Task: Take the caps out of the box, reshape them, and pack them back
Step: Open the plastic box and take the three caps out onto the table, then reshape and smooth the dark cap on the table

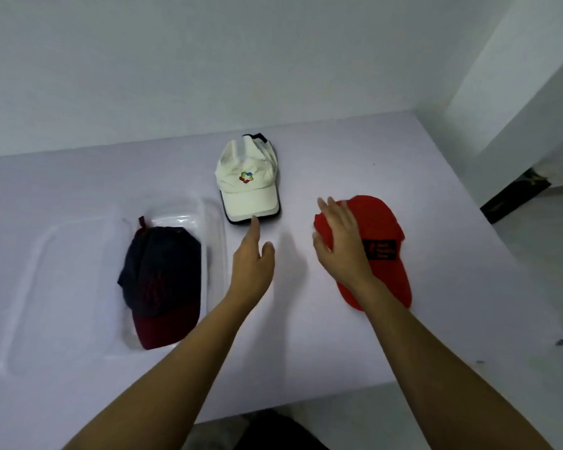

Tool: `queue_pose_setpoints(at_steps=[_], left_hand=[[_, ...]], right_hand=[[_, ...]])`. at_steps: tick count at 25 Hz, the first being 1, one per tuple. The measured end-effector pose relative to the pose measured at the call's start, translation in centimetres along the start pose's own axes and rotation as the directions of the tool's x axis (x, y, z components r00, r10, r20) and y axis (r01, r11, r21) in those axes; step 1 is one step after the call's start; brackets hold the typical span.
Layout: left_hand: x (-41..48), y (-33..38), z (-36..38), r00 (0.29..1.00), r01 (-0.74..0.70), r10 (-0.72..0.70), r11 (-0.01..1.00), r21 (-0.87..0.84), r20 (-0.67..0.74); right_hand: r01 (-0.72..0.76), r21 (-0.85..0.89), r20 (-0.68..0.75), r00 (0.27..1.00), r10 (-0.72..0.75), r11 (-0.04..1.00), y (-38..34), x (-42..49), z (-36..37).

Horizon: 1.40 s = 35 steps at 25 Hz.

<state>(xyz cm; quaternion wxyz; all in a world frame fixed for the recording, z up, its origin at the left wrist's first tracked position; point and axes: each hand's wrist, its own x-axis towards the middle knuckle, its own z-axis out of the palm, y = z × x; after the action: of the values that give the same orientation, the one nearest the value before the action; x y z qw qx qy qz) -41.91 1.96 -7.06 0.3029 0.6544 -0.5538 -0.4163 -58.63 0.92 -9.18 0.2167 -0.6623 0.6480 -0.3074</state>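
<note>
A clear plastic box (pixel 62 241) sits at the left of the white table and holds a navy cap with a maroon brim (pixel 163 280). A white cap with a coloured logo (pixel 247 180) lies at the middle back, stacked on a dark cap whose edge shows under it. A red cap with a black patch (pixel 384 241) lies at the right. My left hand (pixel 252 261) hovers open, a fingertip just short of the white cap's brim. My right hand (pixel 342 238) lies flat on the left side of the red cap's crown, fingers spread.
The table (pixel 306 336) meets a white wall at the back. Its right edge drops to a floor with a dark object (pixel 514 199) by the wall corner. Its front edge runs just before my forearms.
</note>
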Motion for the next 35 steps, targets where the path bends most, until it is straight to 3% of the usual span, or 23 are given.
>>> queue_pose_setpoints(at_steps=[4,7,9,12,17,21,25,29,32,33,35], left_hand=[[-1.1,-5.0,-8.0,0.972,0.067,-0.065,0.998,-0.001,-0.226],[-1.2,-10.2,-12.6,0.913,0.209,-0.193,0.978,0.006,-0.359],[-1.0,-13.1,-14.3,0.884,0.346,-0.329,0.938,-0.009,-0.333],[-0.7,-15.2,-14.7,0.815,0.541,-0.549,0.836,-0.097,-0.184],[0.5,-16.2,-14.5,0.791,0.604,-0.591,0.796,0.05,-0.158],[0.5,-15.8,-14.5,0.826,0.552,-0.541,0.834,0.027,-0.16],[0.0,-14.2,-15.5,0.897,0.395,-0.403,0.915,-0.081,-0.182],[-0.7,-11.6,-18.0,0.948,0.254,-0.275,0.957,-0.14,-0.159],[-2.1,-8.4,-20.3,0.967,0.149,-0.187,0.966,-0.21,-0.174],[-2.6,-7.1,-20.9,0.975,0.122,-0.164,0.959,-0.255,-0.152],[-3.5,-4.0,-21.4,0.991,0.082,-0.114,0.927,-0.367,-0.066]], right_hand=[[0.044,0.13,0.193,0.979,-0.068,0.991,-7.0,0.1,7.3],[-0.151,0.182,0.321,0.943,0.086,0.972,-11.4,-1.3,12.5],[-0.302,0.158,0.374,0.899,0.226,0.94,-13.1,-2.3,15.3],[-0.361,0.072,0.451,0.843,0.292,0.93,-13.8,-3.5,17.4],[-0.377,-0.046,0.425,0.831,0.36,0.925,-14.7,-3.4,18.5],[-0.364,-0.055,0.381,0.853,0.356,0.93,-14.9,-3.6,18.7],[-0.404,0.092,0.387,0.857,0.341,0.91,-14.5,-3.9,17.9],[-0.406,0.339,0.122,0.913,0.388,0.849,-15.3,-4.0,15.5],[-0.357,0.389,-0.015,0.919,0.393,0.85,-17.0,-4.7,12.2],[-0.367,0.401,0.012,0.918,0.396,0.839,-17.5,-4.9,11.3],[-0.492,0.474,0.218,0.869,0.444,0.73,-18.5,-4.9,9.4]])
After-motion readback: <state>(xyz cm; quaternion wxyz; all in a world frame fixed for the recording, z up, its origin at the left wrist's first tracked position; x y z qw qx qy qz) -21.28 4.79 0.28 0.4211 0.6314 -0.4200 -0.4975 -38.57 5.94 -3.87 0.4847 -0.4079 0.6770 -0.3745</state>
